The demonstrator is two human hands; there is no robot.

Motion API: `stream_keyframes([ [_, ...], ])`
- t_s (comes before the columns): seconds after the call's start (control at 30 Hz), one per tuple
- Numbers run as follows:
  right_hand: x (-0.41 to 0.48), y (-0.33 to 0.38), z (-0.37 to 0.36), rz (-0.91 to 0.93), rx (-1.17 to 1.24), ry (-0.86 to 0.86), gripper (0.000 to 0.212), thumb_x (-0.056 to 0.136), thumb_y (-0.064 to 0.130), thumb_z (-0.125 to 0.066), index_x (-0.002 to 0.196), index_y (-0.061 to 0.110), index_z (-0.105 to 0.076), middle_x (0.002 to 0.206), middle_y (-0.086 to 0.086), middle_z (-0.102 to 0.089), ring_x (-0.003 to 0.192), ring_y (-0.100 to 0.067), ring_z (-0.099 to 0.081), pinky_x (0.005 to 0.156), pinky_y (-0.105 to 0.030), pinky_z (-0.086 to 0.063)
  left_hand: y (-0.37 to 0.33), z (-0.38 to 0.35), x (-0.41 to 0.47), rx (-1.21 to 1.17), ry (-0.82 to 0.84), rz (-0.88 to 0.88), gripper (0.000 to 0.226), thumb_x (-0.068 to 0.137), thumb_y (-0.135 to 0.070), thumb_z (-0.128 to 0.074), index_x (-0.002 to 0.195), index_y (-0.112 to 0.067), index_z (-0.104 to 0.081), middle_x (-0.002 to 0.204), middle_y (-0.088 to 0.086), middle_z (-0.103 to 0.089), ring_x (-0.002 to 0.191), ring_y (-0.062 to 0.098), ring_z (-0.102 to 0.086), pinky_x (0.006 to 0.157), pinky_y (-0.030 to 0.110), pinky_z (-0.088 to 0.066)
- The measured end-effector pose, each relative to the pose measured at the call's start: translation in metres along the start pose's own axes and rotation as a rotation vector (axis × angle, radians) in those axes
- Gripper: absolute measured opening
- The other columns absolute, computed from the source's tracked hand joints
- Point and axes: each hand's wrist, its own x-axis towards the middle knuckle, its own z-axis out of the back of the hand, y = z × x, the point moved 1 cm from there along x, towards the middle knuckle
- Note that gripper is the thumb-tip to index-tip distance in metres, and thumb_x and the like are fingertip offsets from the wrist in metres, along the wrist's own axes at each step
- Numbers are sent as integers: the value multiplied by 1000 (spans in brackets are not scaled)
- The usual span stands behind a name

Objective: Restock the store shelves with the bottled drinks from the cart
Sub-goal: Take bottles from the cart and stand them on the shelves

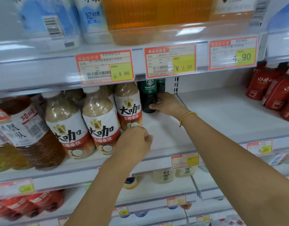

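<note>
Right hand (168, 104) grip is wrapped round the dark Americano bottle (148, 98), which stands upright, far back on the middle shelf (214, 115), just right of the latte bottles (129, 108). Left hand (134, 141) sits nearer, fingers curled, nothing visibly held. Bare shelf lies right of the bottle, so the right hand looks best placed to set it.

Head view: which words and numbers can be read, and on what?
"AMERICANO": dark green bottle
"大咖 生椰拿铁": latte bottles
"¥ 4.90": left price tag
"¥ 3.90": middle price tag
"4.90": right price tag
"6.00": lower price tag
Small print: too blurred.
</note>
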Motion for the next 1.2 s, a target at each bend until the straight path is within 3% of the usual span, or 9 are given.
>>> stream_keyframes([
  [0.23,7,5,-9,-8,-46,12,38,88,21,-61,122,5,-56,122,-17,-62,107,-35,-59,85,-34,-46,7,-4,-19,-101,-98,-42,21,90,-27,-50,95,-17,-68,93,-2,-71,85,16,-63,77,32,-53],
  [0.5,-1,8,-15,-23,-135,1,39,94,30,-51,121,3,-56,121,-19,-61,108,-34,-57,72,-25,-36,8,-17,-25,-48,-240,-104,26,94,-21,-43,99,-12,-67,96,4,-70,86,23,-64,75,35,-52],
  [0.63,-19,10,-11,-73,-188,-46,40,95,28,-47,122,0,-54,124,-21,-57,113,-33,-54,79,-26,-39,13,-22,-45,-195,-446,-241,21,93,-14,-47,95,-8,-67,100,6,-69,88,22,-64,82,27,-47],
  [0.77,-77,5,7,-24,-110,-219,26,90,18,-52,97,-1,-68,95,-17,-69,88,-24,-65,82,-33,-53,19,-30,-101,-407,-574,-350,21,93,-17,-47,94,-9,-66,92,0,-62,88,10,-54,79,13,-38],
  [0.83,-135,4,6,64,-30,-309,23,88,21,-56,80,1,-66,61,-2,-59,57,-4,-55,58,-14,-45,28,-52,-132,-459,-490,-352,24,93,-21,-45,85,-8,-63,82,0,-58,76,9,-49,69,14,-36],
  [0.9,-195,-1,-7,103,19,-292,24,88,22,-57,72,5,-60,53,1,-49,50,-4,-46,50,-12,-32,45,-91,-159,-491,-326,-315,31,93,-27,-43,76,-7,-59,72,2,-54,67,14,-46,62,22,-36],
  [1.03,-278,-72,-68,-42,-15,-98,21,89,21,-58,76,5,-61,65,-7,-58,59,-19,-50,57,-25,-37,93,-202,-209,-451,82,-56,25,92,-30,-50,76,-13,-59,69,-3,-57,63,13,-54,58,21,-40],
  [1.1,-309,-129,-116,-212,-36,19,16,89,19,-58,82,5,-63,73,-10,-65,67,-23,-58,64,-30,-45,116,-259,-232,-457,291,151,8,90,-20,-57,89,-15,-63,84,-2,-65,74,13,-60,66,18,-45],
  [1.2,-352,-207,-191,-523,-42,276,18,89,15,-56,98,2,-64,96,-13,-68,90,-27,-63,84,-37,-48,140,-334,-256,-398,584,381,26,90,-14,-55,115,-15,-58,117,6,-63,99,18,-63,86,22,-46],
])
